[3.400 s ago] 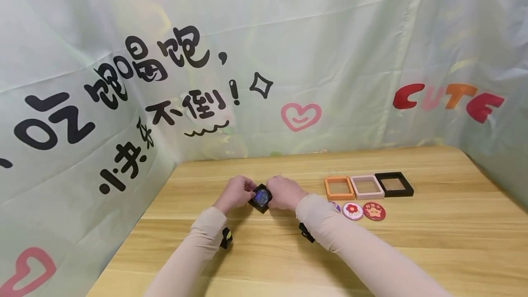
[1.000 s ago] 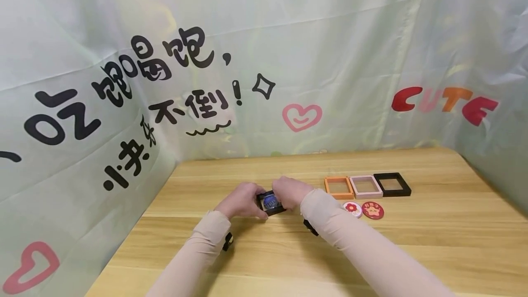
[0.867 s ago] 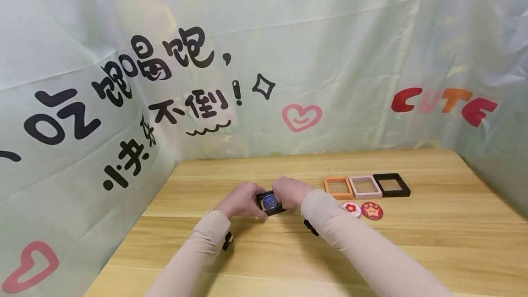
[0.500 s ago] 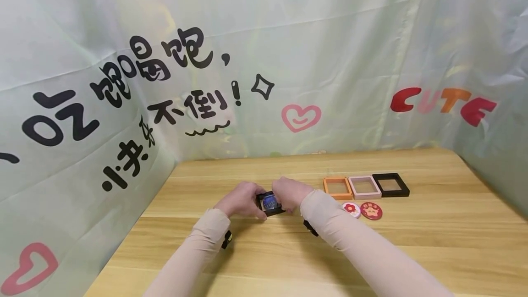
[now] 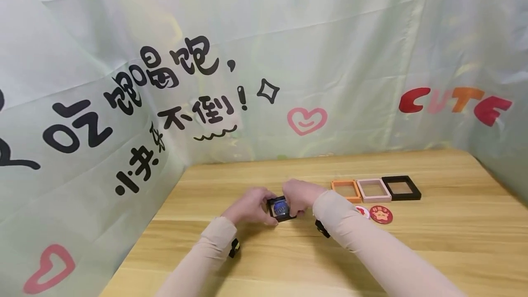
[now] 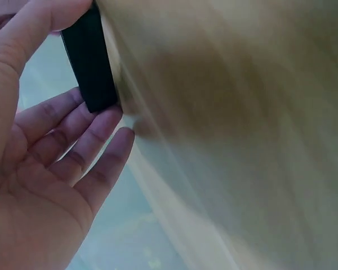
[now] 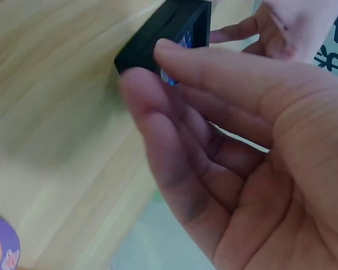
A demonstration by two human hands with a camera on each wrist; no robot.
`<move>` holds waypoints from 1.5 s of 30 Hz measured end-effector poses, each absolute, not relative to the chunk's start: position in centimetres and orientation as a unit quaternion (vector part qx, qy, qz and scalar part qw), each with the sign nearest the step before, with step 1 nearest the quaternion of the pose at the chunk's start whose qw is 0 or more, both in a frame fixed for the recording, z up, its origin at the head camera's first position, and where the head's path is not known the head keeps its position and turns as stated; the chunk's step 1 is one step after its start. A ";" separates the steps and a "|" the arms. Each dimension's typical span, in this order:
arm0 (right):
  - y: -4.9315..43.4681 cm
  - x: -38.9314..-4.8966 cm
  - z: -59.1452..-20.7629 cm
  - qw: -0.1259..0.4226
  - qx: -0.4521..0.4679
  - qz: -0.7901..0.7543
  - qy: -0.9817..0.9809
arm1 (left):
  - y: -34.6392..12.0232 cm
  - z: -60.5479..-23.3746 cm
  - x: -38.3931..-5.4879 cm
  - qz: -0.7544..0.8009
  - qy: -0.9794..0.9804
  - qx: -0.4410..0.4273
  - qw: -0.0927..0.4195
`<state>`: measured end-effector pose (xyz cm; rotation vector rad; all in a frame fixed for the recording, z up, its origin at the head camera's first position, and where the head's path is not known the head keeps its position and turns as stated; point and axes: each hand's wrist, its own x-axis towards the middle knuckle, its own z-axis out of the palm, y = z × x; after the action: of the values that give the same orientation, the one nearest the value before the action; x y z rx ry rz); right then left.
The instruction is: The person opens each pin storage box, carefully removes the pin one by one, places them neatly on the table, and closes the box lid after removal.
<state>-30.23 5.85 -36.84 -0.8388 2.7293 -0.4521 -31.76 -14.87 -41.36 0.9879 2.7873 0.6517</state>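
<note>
My left hand (image 5: pixel 251 206) grips a small square black frame (image 5: pixel 286 218) by its left side, thumb at one edge and fingers at the opposite one. Inside the frame sits a round blue badge (image 5: pixel 281 207) behind its clear window. At the frame's right side is my right hand (image 5: pixel 303 195), fingers curled. The right wrist view shows its thumb and forefinger pinching close at a corner of the black frame (image 7: pixel 152 42), with the blue badge partly hidden behind the thumb. In the left wrist view, the frame's dark edge (image 6: pixel 90 62) stands between thumb and fingertips.
To the right lie an orange frame (image 5: pixel 345 181), a pink frame (image 5: pixel 376 199) and another black frame (image 5: pixel 406 196) in a row. Before them are a flower badge (image 5: pixel 363 212), partly hidden by the sleeve, and a red star badge (image 5: pixel 381 214). A purple badge (image 7: pixel 3 244) shows in the right wrist view.
The held frame was tilted cornerwise between both hands; since then it has turned squarer and shifted right. Over the last second the hands keep nearly the same hold while the head view shifts.
</note>
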 end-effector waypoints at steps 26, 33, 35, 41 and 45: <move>11.0 -29.3 -35.9 -0.001 -0.364 -0.175 0.915 | -12.3 -40.1 -27.8 0.391 0.879 0.272 -0.031; 12.5 -28.3 -34.9 -0.039 -0.363 -0.200 0.909 | -12.0 -39.4 -26.9 0.469 0.835 0.283 -0.050; 12.8 -28.0 -34.8 -0.045 -0.364 -0.202 0.908 | -12.0 -39.3 -26.8 0.474 0.831 0.286 -0.046; 13.9 -27.0 -34.8 -0.066 -0.370 -0.204 0.904 | -11.6 -39.3 -26.3 0.473 0.826 0.304 -0.024; 14.4 -26.4 -34.7 -0.082 -0.377 -0.209 0.898 | -11.1 -39.2 -26.0 0.478 0.821 0.313 -0.012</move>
<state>-26.44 14.42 -34.72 -1.2523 2.9804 -0.6948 -26.04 -11.15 -39.20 0.9908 2.5984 1.5118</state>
